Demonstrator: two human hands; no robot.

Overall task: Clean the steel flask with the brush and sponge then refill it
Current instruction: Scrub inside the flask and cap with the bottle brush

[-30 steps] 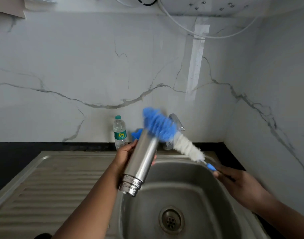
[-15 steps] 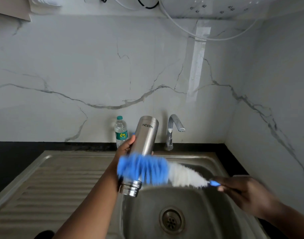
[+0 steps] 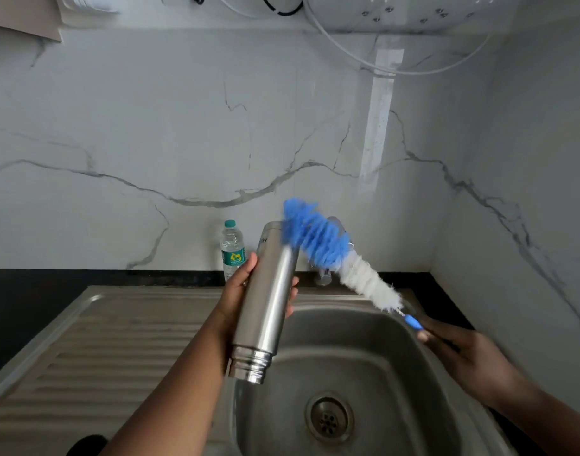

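My left hand (image 3: 240,291) grips the steel flask (image 3: 268,304) around its middle. The flask is upside down and tilted, its threaded open mouth pointing down over the sink basin (image 3: 423,383). My right hand (image 3: 463,353) holds the blue handle of a bottle brush (image 3: 341,258). The brush slants up to the left, and its blue bristle end rests against the flask's upper right side near the base. The white bristles sit closer to the handle. No sponge is in view.
A small plastic water bottle (image 3: 232,248) with a green cap stands at the back wall. The tap (image 3: 324,274) is mostly hidden behind the brush. The ribbed drainboard (image 3: 101,343) lies to the left. Marble walls close the back and right.
The brush has swung from low across the flask's mouth end up to its upper end. The flask stays tilted in my left hand.
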